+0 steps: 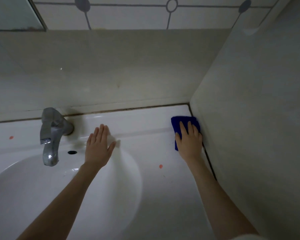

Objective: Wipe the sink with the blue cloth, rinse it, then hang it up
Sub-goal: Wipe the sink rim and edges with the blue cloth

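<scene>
Here the right hand [189,141] presses the blue cloth [176,122] flat into the back right corner of the sink [145,196], against the side wall [249,118]. Its fingers are straight with no closed grip, probably to scrub the seam. The left hand [98,146] rests spread beside the faucet [52,135], likely bracing.

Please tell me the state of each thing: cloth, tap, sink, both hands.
blue cloth: folded, lying flat at the right rear corner of the sink
right hand: open, pressing the blue cloth
left hand: open, flat, beside the tap
tap: no water flowing
sink: orange spots on its top
</scene>
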